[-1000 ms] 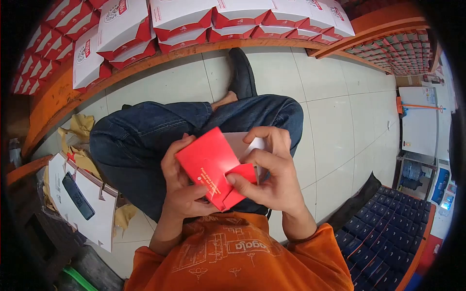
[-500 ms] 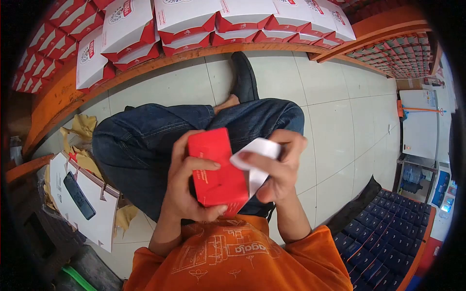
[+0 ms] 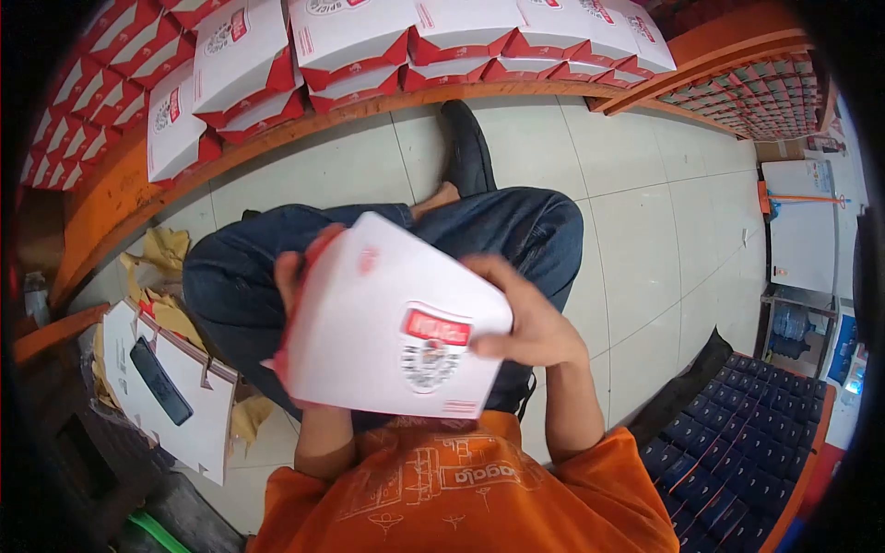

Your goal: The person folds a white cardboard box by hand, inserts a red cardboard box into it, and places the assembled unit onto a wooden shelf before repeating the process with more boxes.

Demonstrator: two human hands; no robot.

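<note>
A red and white cardboard food box (image 3: 378,323) is held over my lap, its white printed lid face turned up toward me and slightly blurred. My left hand (image 3: 289,278) grips the box's red left side, with most of its fingers hidden behind the cardboard. At the right edge my right hand (image 3: 530,323) pinches the lid, thumb on top of the white face and the other fingers bent round the edge.
Finished-looking boxes (image 3: 355,41) of the same kind stand in rows on an orange wooden shelf ahead. Flat white cardboard sheets (image 3: 207,405) with a phone (image 3: 160,381) on them lie at my left. Dark blue boxes (image 3: 737,442) fill a rack at the right.
The box has turned from its red side to its white lid face. The lid flap, earlier bent up in my right hand, now lies across the top. My right hand stays at the right edge.
</note>
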